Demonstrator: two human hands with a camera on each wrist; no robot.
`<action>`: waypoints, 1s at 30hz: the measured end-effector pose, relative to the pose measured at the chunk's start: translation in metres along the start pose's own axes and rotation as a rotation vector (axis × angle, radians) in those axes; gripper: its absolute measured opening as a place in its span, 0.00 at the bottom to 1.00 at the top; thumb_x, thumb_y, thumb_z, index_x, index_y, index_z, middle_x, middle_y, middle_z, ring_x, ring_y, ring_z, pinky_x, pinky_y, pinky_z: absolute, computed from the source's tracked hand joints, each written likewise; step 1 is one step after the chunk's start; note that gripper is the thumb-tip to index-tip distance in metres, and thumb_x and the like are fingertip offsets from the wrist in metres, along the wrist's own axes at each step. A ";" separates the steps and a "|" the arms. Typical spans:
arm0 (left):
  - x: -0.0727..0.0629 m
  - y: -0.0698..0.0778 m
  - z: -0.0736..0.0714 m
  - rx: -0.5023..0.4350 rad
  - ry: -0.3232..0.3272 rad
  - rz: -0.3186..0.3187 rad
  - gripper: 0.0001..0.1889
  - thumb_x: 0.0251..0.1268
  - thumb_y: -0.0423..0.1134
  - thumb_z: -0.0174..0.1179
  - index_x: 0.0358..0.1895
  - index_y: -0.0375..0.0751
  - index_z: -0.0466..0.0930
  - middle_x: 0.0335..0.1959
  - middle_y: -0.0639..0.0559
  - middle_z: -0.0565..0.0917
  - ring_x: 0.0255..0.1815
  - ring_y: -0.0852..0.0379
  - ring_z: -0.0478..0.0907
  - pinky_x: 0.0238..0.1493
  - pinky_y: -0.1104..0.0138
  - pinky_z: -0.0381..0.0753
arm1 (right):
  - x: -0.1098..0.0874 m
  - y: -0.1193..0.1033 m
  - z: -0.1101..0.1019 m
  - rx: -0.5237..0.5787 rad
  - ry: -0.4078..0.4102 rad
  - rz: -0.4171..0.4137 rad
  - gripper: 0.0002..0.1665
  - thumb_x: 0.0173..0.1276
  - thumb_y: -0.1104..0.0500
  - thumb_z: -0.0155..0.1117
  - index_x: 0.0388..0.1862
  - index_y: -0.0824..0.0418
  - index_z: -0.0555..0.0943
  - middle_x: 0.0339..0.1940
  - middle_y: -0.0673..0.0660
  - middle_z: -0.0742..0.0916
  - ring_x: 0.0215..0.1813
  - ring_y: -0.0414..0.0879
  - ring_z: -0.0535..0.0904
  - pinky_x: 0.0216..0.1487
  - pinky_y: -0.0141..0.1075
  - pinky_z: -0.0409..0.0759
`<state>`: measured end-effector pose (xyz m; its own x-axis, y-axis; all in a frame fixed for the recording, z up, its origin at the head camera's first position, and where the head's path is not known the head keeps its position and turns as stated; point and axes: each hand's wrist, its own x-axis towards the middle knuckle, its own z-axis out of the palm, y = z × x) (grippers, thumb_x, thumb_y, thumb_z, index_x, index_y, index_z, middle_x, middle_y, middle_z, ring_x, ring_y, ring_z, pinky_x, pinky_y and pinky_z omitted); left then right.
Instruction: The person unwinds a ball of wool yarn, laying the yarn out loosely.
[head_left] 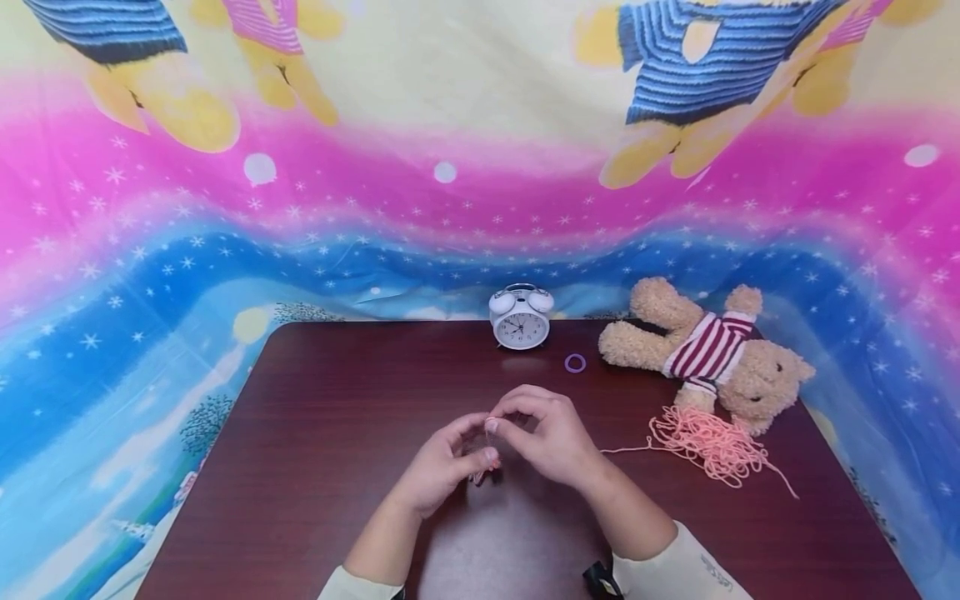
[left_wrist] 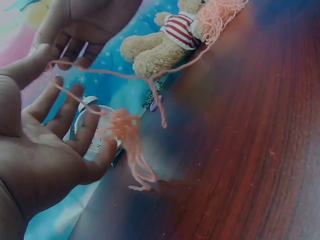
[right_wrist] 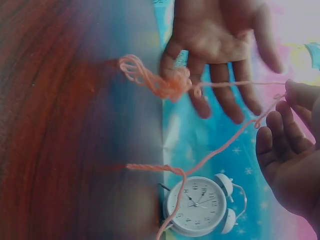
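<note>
My right hand [head_left: 551, 429] pinches a strand of peach yarn between thumb and index finger, above the table's middle. Down from the pinch runs the strand to a small knotted yarn bundle [right_wrist: 175, 84] with looped tails. Close beside it my left hand [head_left: 438, 471] has its fingers spread and slightly bent, thumb apart; the bundle lies against or near its lower fingers, and contact is unclear. Another yarn strand [left_wrist: 112, 73] leads from the pinch past a twisted offshoot [left_wrist: 161, 111] toward the loose yarn pile [head_left: 708, 446] on the right.
On the dark wooden table [head_left: 337, 400] a white twin-bell alarm clock [head_left: 521, 321] stands at the back, with a purple ring [head_left: 575, 363] near it. A teddy bear [head_left: 705, 350] in a striped shirt lies at the right, touching the yarn pile. Patterned cloth [head_left: 420, 225] hangs behind.
</note>
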<state>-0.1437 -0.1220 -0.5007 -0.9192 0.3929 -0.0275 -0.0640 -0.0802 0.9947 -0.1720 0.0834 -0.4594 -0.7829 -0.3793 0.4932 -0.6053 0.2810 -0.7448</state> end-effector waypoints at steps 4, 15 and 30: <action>-0.001 -0.003 0.001 0.129 -0.028 -0.053 0.24 0.67 0.34 0.69 0.65 0.34 0.77 0.54 0.39 0.83 0.45 0.55 0.81 0.42 0.70 0.81 | 0.001 -0.005 -0.007 0.026 0.009 -0.013 0.05 0.69 0.59 0.75 0.39 0.47 0.90 0.39 0.41 0.88 0.43 0.40 0.84 0.34 0.38 0.87; -0.006 -0.010 -0.010 0.073 -0.011 -0.107 0.17 0.74 0.31 0.62 0.59 0.24 0.76 0.49 0.31 0.83 0.42 0.52 0.84 0.47 0.62 0.87 | 0.000 -0.008 -0.040 -0.011 0.080 -0.024 0.06 0.67 0.62 0.76 0.39 0.50 0.90 0.40 0.47 0.88 0.45 0.43 0.84 0.36 0.34 0.86; -0.019 -0.002 -0.054 0.092 0.122 -0.128 0.20 0.74 0.30 0.62 0.63 0.22 0.71 0.43 0.38 0.83 0.35 0.55 0.84 0.42 0.62 0.88 | -0.012 -0.011 -0.085 -0.098 0.198 0.107 0.10 0.61 0.71 0.76 0.35 0.57 0.89 0.39 0.52 0.90 0.46 0.42 0.84 0.51 0.25 0.78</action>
<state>-0.1474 -0.1786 -0.5074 -0.9464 0.2804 -0.1602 -0.1524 0.0495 0.9871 -0.1684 0.1599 -0.4184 -0.8502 -0.1656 0.4997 -0.5213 0.3977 -0.7551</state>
